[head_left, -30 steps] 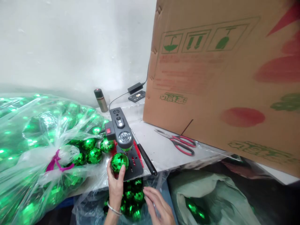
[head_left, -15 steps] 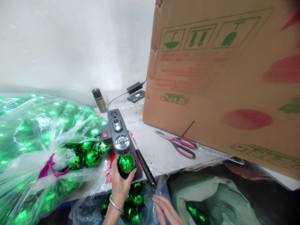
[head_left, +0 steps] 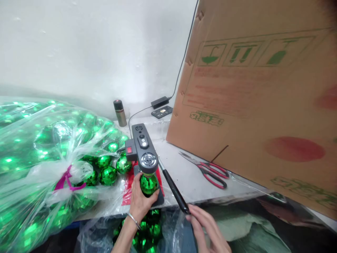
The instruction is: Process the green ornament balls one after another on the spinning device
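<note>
My left hand [head_left: 140, 200], with a bangle at the wrist, is wrapped round a shiny green faceted bauble [head_left: 149, 183]. It holds the bauble's top up against the underside of the round front end of a dark grey device [head_left: 144, 149]. This device has a red switch at its left side. My right hand [head_left: 207, 226] has its fingers closed at the near end of a black handle [head_left: 176, 192] on a thin metal rod, which slants along the device's right side. More green baubles [head_left: 108, 175] lie left of the device.
A large clear bag [head_left: 65, 137] of green baubles, tied with a purple ribbon, fills the left. Red-handled scissors [head_left: 210, 172] lie before a big cardboard box [head_left: 237, 105]. Behind stand a spray can [head_left: 120, 113] and a black adapter [head_left: 160, 102]. Below the table edge, baubles [head_left: 147, 230] sit in plastic.
My right hand has come up from below the black handle and closed on its end. My left hand still holds the bauble under the device. The camera view has shifted left.
</note>
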Tool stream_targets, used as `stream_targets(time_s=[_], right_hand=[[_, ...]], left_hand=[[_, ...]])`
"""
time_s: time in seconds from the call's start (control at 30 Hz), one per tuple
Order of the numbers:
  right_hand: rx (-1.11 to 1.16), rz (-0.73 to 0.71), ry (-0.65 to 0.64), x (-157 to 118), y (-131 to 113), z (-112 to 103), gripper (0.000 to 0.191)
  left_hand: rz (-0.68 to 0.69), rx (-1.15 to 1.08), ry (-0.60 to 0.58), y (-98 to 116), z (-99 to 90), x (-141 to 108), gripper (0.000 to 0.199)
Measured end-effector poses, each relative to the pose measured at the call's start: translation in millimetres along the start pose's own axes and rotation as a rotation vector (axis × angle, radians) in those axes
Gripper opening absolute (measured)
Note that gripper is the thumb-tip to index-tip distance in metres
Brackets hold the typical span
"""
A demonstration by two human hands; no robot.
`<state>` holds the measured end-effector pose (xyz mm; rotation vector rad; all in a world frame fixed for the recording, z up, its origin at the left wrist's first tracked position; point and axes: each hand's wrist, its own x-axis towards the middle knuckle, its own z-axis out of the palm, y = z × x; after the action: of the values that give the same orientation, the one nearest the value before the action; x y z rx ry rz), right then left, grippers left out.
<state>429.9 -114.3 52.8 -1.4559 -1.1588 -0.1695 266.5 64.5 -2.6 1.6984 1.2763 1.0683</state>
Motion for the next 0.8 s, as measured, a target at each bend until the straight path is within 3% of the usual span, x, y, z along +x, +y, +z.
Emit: stream_targets(time_s=[0.1, 0.23, 0.3, 0.43, 0.5, 0.8], right_hand=[[-0.002, -0.157, -0.034, 25, 0, -1, 0.028], [0.098, -0.320, 0.012, 65, -24, 22, 0.055], [0.170, -0.346, 0.059, 87, -39, 36, 0.054], [0.204, -0.419, -0.092, 121, -60, 55, 0.029], [0.232, -0.405, -0.098, 126, -63, 62, 0.019], [0.376, -0.268, 0.087, 102, -60, 90, 0.041]], left_hand=[[-0.027, -0.033, -0.011, -3, 5.7, 2, 0.086], [0.004, -0.047, 0.014, -7, 9.3, 0, 0.084], [0.014, -0.056, 0.017, -9, 10.2, -1, 0.085], [0.009, -0.062, 0.008, -8, 10.4, -2, 0.090], [-0.012, -0.068, -0.015, -7, 9.9, -3, 0.090], [0.018, -0.095, 0.008, -4, 14.1, -7, 0.083]])
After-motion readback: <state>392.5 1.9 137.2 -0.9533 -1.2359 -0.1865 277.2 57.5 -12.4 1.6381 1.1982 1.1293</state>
